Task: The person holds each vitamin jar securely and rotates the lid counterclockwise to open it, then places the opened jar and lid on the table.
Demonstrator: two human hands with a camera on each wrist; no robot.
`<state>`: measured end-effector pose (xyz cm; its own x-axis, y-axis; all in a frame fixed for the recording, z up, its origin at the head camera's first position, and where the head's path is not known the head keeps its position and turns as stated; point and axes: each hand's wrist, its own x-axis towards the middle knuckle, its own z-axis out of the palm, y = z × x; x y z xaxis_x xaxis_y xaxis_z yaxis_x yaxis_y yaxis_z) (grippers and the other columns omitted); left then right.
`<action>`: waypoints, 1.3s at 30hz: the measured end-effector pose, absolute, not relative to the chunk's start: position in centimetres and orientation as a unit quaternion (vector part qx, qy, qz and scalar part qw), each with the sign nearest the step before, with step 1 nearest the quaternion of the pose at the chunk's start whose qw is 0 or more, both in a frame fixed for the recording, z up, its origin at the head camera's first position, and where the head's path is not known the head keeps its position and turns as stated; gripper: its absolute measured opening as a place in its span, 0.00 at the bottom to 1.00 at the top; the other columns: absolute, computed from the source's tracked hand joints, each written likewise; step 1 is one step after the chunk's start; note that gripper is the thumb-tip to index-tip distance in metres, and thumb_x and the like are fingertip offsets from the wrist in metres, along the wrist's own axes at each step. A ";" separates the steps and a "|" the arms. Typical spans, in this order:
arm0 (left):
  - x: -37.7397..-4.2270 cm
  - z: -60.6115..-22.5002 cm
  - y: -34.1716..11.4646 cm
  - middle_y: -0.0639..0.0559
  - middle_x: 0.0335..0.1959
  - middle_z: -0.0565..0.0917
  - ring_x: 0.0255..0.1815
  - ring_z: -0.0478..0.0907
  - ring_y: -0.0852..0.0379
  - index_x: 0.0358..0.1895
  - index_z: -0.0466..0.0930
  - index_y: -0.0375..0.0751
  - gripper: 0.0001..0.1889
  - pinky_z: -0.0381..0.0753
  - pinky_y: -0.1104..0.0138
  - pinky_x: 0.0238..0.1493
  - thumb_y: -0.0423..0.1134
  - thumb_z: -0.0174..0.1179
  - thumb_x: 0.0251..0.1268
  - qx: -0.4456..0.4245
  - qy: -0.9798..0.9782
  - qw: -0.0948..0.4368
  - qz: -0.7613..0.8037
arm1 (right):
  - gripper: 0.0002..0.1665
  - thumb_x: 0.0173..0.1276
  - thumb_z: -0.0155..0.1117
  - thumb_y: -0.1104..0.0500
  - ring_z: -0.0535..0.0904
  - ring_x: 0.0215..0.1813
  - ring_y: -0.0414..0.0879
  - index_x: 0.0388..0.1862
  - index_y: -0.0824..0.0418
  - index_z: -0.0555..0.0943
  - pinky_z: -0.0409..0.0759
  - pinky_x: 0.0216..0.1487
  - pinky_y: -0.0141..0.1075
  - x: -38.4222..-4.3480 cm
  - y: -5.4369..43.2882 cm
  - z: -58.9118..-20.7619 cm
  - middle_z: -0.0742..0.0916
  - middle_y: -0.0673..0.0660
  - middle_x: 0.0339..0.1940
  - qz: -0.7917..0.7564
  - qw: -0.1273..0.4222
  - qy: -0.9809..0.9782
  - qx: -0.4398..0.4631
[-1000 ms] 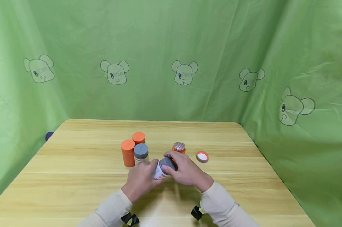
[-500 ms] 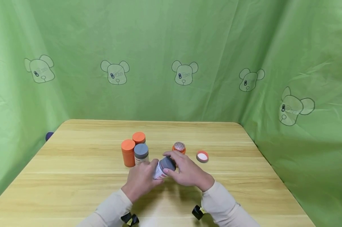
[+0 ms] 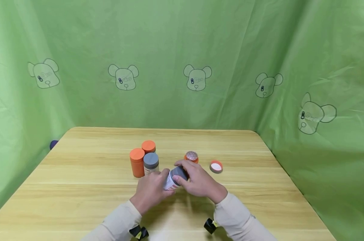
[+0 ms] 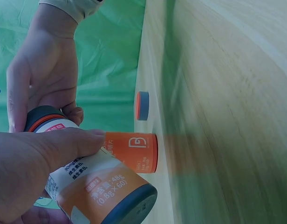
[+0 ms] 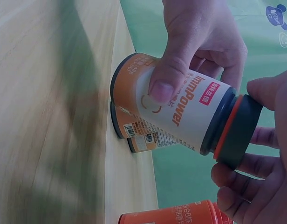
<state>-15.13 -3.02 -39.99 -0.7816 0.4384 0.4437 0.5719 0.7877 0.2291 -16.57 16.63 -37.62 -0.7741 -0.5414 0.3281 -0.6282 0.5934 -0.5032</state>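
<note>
Head view, left to right: a purple object [image 3: 53, 144], mostly hidden, shows at the far left edge of the table [image 3: 79, 201]. Next comes a close cluster of three upright, capped containers: a fully orange bottle [image 3: 137, 164], an orange-capped container [image 3: 148, 146] just behind it, mostly hidden, and a grey-capped bottle [image 3: 151, 162] in front on the right. The left hand [image 3: 150, 189] is beside this group, fingers and thumb wrapped round the body of the held bottle [image 3: 171, 183], which is tilted, its capped end up and toward the right. Right wrist view: the label is white and orange, reads "ImmPower", and the left thumb presses across it. Further right, the dark grey cap [image 5: 241, 133] sits on the held bottle with an orange ring at its lower edge. The right hand [image 3: 200, 180] has its fingers and thumb curled round this cap; the gap between its digits is filled by the cap. Just beyond the right hand stands an uncapped orange bottle [image 3: 187, 160], upright, a printed silvery foil seal [image 3: 192, 155] covering its mouth. Rightmost on the table, near that bottle but apart from it, a loose lid [image 3: 216, 166] lies inner side up: orange-red rim, white liner, grey outer wall.
</note>
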 end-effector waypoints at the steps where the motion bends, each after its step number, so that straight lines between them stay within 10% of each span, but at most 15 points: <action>1: -15.1 -40.0 -3.0 0.50 0.22 0.79 0.16 0.72 0.59 0.43 0.79 0.40 0.29 0.68 0.69 0.14 0.53 0.77 0.40 -0.271 -0.927 0.187 -0.178 | 0.22 0.70 0.59 0.49 0.76 0.38 0.41 0.58 0.58 0.74 0.76 0.39 0.35 -16.6 16.7 -37.6 0.81 0.51 0.46 0.309 0.070 -0.889 0.332; 39: -15.4 -39.6 -2.8 0.50 0.22 0.78 0.17 0.72 0.58 0.43 0.79 0.41 0.28 0.69 0.67 0.12 0.53 0.77 0.39 -0.275 -0.925 0.200 -0.169 | 0.26 0.69 0.59 0.46 0.75 0.38 0.42 0.60 0.60 0.73 0.75 0.37 0.36 -16.3 16.6 -37.5 0.81 0.53 0.46 0.281 0.083 -0.908 0.301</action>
<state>-15.40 -2.79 -39.63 -0.7682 0.4416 0.4635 0.5770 0.7913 0.2024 -16.26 16.61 -37.50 -0.8056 -0.4995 0.3186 -0.5921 0.6616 -0.4601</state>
